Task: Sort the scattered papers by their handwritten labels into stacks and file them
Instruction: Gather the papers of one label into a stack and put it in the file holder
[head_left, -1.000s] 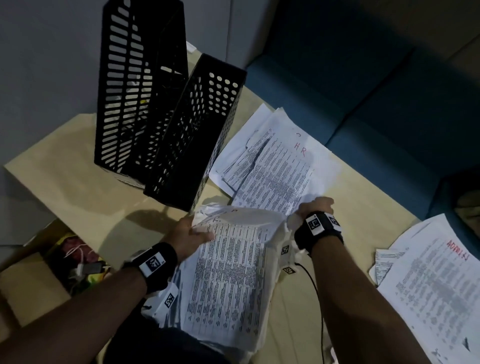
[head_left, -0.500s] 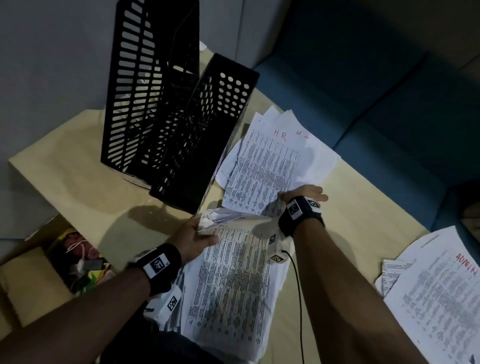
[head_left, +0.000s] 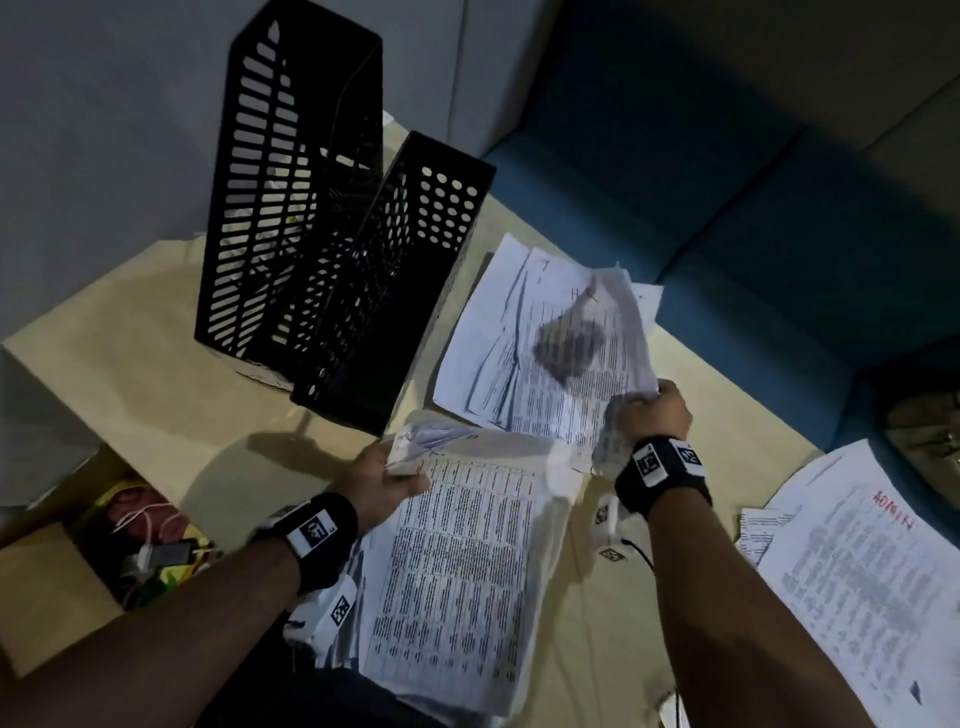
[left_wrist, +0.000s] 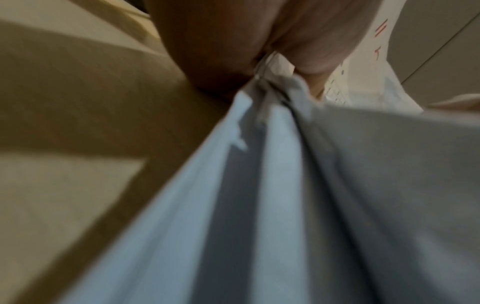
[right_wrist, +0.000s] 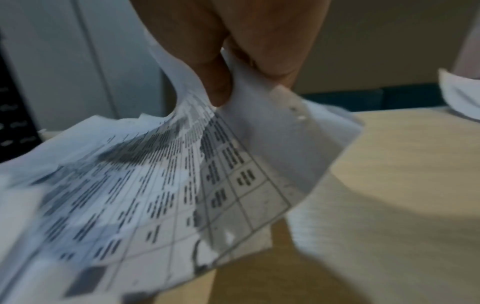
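Two hands are working the papers on the table (head_left: 130, 364). Left hand (head_left: 382, 483) is pinching the top corner of the near stack (head_left: 457, 571), thumb curled over the edge; the left wrist view is showing sheets bunching at that pinch. Right hand (head_left: 657, 415) is holding one sheet (head_left: 597, 338) between thumb and fingers (right_wrist: 221, 82), and the sheet is curving, lifted above the HR pile (head_left: 483, 338). An ADMIN pile (head_left: 857, 571) is lying well apart at right. Two black file racks (head_left: 332, 249) are standing just beside the HR pile, so filing is not yet done. Risks, as judged: the thin sheet may be creasing or tearing at the tight pinch; it could be landing askew, covering the red label; loose sheets near the table edge could be sliding off.
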